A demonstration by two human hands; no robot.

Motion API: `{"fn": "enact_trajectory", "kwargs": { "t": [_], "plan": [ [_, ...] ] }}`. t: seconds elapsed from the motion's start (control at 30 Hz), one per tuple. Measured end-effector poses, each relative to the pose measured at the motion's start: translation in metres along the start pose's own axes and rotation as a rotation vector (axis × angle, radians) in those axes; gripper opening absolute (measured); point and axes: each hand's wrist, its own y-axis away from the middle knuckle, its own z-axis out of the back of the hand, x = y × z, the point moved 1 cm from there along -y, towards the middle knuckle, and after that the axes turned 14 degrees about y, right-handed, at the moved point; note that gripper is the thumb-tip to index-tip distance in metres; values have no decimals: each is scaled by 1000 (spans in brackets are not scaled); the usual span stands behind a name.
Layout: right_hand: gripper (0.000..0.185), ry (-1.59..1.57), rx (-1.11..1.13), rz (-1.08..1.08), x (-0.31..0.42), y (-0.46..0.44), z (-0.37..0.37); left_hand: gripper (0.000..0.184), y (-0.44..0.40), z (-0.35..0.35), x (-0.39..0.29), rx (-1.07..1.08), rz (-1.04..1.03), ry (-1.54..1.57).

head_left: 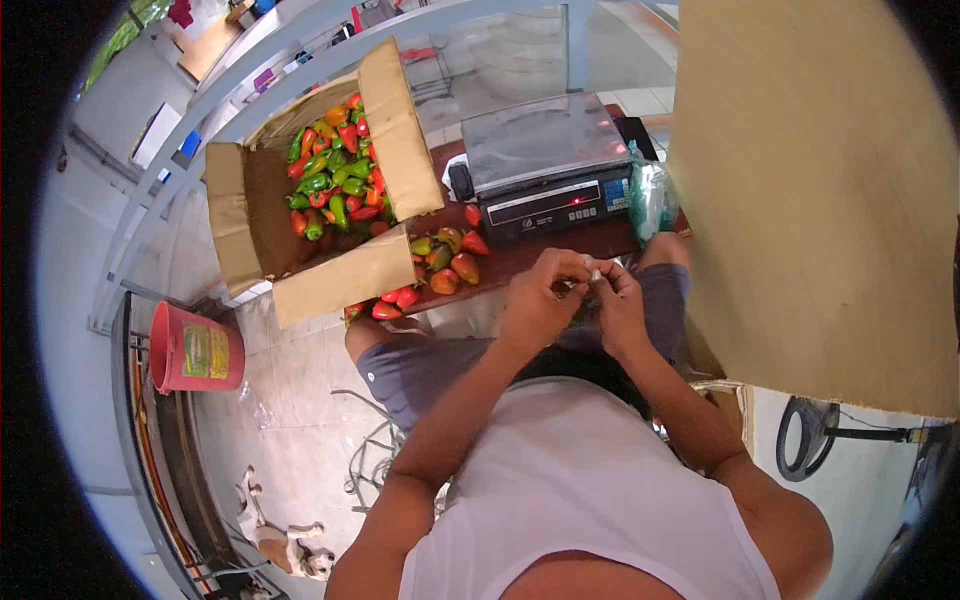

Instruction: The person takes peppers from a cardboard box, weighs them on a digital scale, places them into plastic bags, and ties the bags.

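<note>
My left hand [543,295] and my right hand [618,298] meet in front of the scale, above my lap. Both have their fingers closed in a pinch, with the fingertips together. Something small and pale shows at the fingertips; its kind cannot be made out. Just beyond my hands is a black digital scale [555,212] with a bare metal pan [545,140]. Loose red and greenish peppers [464,267] lie on the dark red table [520,265], to the left of my hands. A bundle of clear greenish plastic bags [651,200] sits at the scale's right side.
An open cardboard box [227,215] of red, green and orange peppers [345,175] stands at the left. A pink bucket [200,348] and a lying dog [280,540] are on the tiled floor. A large brown panel [815,200] rises close on my right.
</note>
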Motion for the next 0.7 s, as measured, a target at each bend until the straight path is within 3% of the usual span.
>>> {"fn": "enact_trajectory", "kwargs": {
  "t": [0.17, 0.27, 0.33, 0.43, 0.57, 0.63, 0.7],
  "plan": [
    [15, -498, -35, -219, -1, 14, -10, 22, 6, -14, 4, 60, -151, -286],
    [10, -562, -26, -204, -7, 14, -7, 28, 5, -17, 17, 114, -262, -372],
    [8, -408, 2, -192, -6, 20, 5, 30, 3, -22, 19, 119, -273, -359],
    [8, -252, 120, -158, 0, 29, 35, 31, 7, -33, 9, 163, -24, -127],
    [11, -285, 391, -186, 7, 42, 77, 31, 11, -46, 9, 184, -42, 39],
    [11, -247, 428, -355, 27, 49, 88, 31, 10, -51, -2, 264, 19, 65],
    [11, -156, 395, -421, 41, 58, 94, 32, 12, -56, -3, 441, -81, 0]
  ]
}}
